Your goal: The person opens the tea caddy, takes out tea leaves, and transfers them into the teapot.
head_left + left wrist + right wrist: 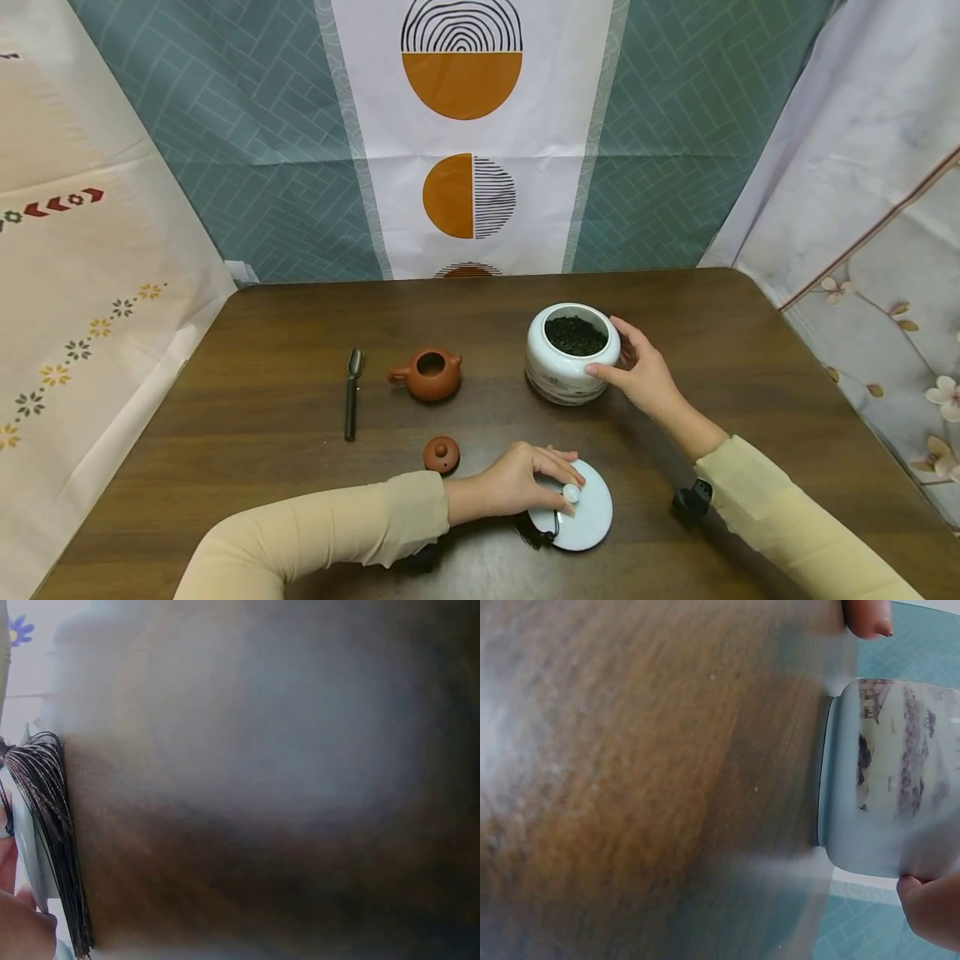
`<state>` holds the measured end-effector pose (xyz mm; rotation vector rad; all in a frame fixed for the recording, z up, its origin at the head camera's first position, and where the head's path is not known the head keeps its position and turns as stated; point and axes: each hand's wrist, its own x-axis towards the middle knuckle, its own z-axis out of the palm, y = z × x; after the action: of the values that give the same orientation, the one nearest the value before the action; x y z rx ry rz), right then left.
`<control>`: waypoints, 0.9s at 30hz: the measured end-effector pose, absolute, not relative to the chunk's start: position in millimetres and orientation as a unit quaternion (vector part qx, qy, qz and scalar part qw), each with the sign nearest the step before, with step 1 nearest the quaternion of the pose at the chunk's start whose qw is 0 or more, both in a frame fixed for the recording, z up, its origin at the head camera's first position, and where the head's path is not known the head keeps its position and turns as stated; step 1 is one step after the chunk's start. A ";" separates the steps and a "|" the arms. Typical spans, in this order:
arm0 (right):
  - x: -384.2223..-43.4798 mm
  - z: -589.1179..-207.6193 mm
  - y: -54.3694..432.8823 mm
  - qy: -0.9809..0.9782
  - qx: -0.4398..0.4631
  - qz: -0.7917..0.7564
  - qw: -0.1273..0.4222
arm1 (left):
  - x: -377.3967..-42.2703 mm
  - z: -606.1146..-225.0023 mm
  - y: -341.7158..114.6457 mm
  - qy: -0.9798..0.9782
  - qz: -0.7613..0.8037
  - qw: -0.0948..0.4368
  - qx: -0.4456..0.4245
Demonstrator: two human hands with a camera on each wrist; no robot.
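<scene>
My left hand (521, 481) pinches the knob of a round white lid (592, 508) with a dark tassel (56, 825). I cannot tell whether the lid touches the table. Behind it stands a white porcelain jar (558, 375), its mouth uncovered and dark loose tea leaves (575, 335) inside. My right hand (637, 371) holds the jar's right side, thumb in front and fingers toward the back. In the right wrist view the thumb touches the jar (900, 780), while one fingertip (868, 619) shows apart from it.
Left of the jar sits a small brown clay teapot (433, 375) without its lid. The teapot lid (441, 455) lies in front of it. Further left is a tea scoop (351, 408) with a dark handle. All stand on a brown wooden table (262, 367), with curtains behind.
</scene>
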<state>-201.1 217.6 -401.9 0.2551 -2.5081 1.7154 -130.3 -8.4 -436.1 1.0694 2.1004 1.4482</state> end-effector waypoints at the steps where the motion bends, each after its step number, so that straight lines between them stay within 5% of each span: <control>1: -200.9 -402.0 217.6 -0.822 0.083 0.561 0.046 | -130.7 -435.9 -8.2 0.747 0.514 0.189 0.378; 20: -200.1 -402.5 216.7 -0.826 0.078 0.557 0.044 | -136.8 -428.0 -13.5 0.767 0.502 0.188 0.352; 27: -199.8 -401.1 216.4 -0.827 0.078 0.556 0.039 | -136.5 -416.4 -35.9 0.777 0.511 0.147 0.336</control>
<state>-199.8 216.4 -401.1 0.2391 -2.5337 1.7039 -136.5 -35.9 -416.4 0.9681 2.2352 1.4715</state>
